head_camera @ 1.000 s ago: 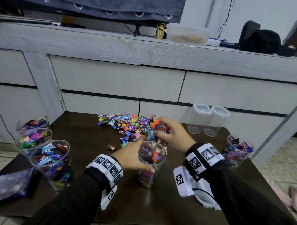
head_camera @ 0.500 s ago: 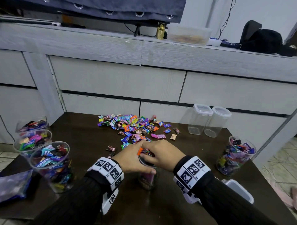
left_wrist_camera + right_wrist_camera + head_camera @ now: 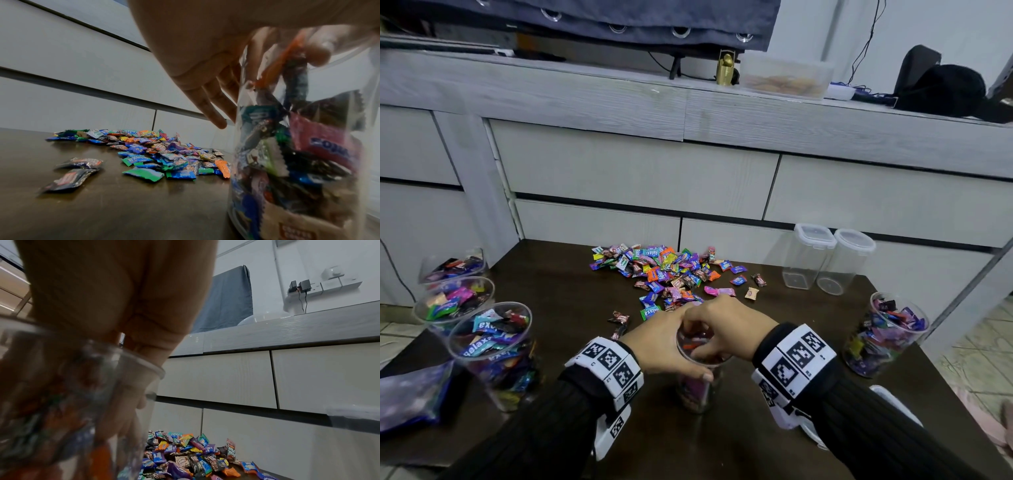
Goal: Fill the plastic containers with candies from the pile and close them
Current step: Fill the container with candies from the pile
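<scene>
A clear round container (image 3: 700, 390), partly filled with wrapped candies, stands near the table's front. My left hand (image 3: 671, 342) grips it just under the rim, thumb on the near side. My right hand (image 3: 722, 329) lies over its mouth, fingers curled down inside. In the left wrist view a fingertip (image 3: 317, 54) shows through the container wall (image 3: 298, 146) with an orange and a dark candy hanging at it. The candy pile (image 3: 671, 274) lies just beyond the hands. The right wrist view has the container rim (image 3: 148, 366) under my right hand (image 3: 102, 296).
Three filled open containers (image 3: 493, 349) stand at the left edge beside a blue bag (image 3: 410, 394). Another filled one (image 3: 883, 332) is at the right. Two empty lidded containers (image 3: 810, 257) stand at the back right. A white lid (image 3: 893, 407) lies behind my right wrist.
My right hand came back from the pile with candies and dropped into the container's mouth. The left hand kept its grip, and the container stayed put.
</scene>
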Demonstrator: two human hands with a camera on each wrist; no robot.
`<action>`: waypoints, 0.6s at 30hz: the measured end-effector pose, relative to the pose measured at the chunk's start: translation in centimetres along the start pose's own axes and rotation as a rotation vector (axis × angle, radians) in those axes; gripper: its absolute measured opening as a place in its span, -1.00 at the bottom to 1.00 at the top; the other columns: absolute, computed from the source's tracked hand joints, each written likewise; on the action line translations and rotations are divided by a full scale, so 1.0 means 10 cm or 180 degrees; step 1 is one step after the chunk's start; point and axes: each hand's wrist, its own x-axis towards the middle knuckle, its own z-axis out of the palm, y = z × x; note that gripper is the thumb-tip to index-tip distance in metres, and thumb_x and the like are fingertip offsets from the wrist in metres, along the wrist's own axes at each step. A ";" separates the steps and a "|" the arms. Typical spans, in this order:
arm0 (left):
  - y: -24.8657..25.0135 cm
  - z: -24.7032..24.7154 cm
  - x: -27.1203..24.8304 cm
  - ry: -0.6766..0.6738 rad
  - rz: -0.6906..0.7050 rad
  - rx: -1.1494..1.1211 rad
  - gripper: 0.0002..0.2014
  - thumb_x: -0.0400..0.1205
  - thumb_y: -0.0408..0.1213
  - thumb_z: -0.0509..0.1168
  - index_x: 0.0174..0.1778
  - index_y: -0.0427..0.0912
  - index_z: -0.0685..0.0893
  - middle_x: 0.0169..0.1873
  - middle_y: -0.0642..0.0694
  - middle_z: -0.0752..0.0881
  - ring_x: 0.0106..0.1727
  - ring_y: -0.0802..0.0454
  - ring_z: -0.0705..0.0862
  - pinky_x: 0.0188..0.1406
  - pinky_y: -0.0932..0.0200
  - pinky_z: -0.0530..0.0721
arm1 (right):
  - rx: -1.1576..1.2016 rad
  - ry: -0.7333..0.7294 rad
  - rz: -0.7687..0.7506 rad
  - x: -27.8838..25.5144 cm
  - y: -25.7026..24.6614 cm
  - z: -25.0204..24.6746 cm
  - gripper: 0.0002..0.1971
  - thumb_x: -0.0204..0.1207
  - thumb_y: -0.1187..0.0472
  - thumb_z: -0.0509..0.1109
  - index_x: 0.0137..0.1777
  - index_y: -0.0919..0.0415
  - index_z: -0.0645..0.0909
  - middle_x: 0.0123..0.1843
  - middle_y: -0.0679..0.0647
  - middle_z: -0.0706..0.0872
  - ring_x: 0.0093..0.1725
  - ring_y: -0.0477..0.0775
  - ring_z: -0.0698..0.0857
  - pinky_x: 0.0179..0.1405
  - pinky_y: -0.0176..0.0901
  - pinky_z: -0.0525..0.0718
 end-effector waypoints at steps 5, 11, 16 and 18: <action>-0.01 -0.01 -0.06 -0.0062 0.0114 -0.0086 -0.16 0.07 0.12 0.68 0.28 0.29 0.50 0.16 0.32 0.71 0.26 0.38 0.65 0.32 0.21 0.62 | 0.0612 0.0289 -0.0140 -0.11 -0.03 -0.10 -0.77 0.45 0.03 0.52 0.00 0.14 0.72 -0.10 -0.01 0.79 -0.11 -0.12 0.70 -0.05 -0.27 0.62; -0.16 -0.05 -0.15 -0.0182 0.0132 -0.0884 0.08 -0.04 0.40 0.60 0.46 0.29 0.41 0.36 0.03 0.68 0.39 0.13 0.64 0.40 0.11 0.58 | 0.1388 0.1961 0.1158 -0.24 0.39 -0.02 -0.90 0.53 0.12 0.43 0.00 0.05 0.60 -0.19 -0.21 0.69 -0.24 -0.27 0.61 -0.14 -0.32 0.59; -0.44 -0.15 -0.08 0.1030 -0.0550 -0.0332 -0.01 0.28 0.65 0.16 0.52 0.06 0.39 0.46 0.07 0.56 0.51 0.06 0.52 0.42 0.15 0.51 | 0.1484 0.0180 0.2774 -0.20 0.83 0.50 -0.04 0.22 -0.12 0.65 0.51 0.20 0.23 0.41 0.21 0.47 0.30 0.17 0.59 0.04 0.01 0.70; -0.60 -0.18 0.01 0.1036 -0.1258 0.0714 -0.08 0.50 0.45 0.20 0.66 -0.04 0.20 0.63 -0.08 0.33 0.64 -0.05 0.31 0.57 -0.05 0.37 | 0.1368 -0.0085 0.2999 -0.12 0.92 0.68 0.11 0.13 -0.13 0.69 0.56 0.21 0.13 0.49 0.25 0.37 0.43 0.23 0.49 0.31 0.11 0.60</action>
